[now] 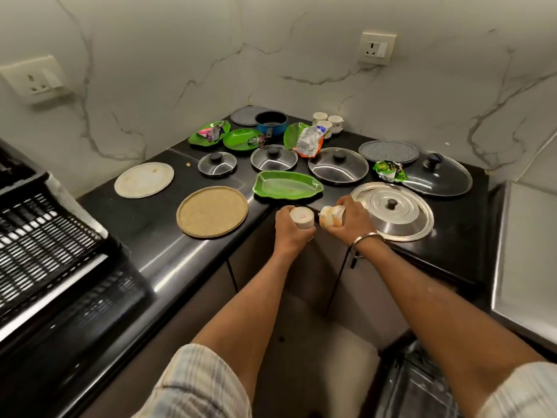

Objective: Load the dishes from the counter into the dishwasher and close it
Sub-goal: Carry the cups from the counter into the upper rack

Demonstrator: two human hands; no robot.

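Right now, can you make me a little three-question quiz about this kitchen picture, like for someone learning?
1. True or false: both hands are holding something.
2. How many white cups stand near the wall? A) one B) three C) six
3. Fill in: the blue pot sits at the ____ of the counter.

Key:
1. True: the left hand and right hand each grip a pale cup-like item.
2. B: white cups.
3. Back: blue pot, counter.

- No text, brand or number can be read anywhere.
- Print on the green wrapper [389, 170] and the cup [302, 217] is too blurred.
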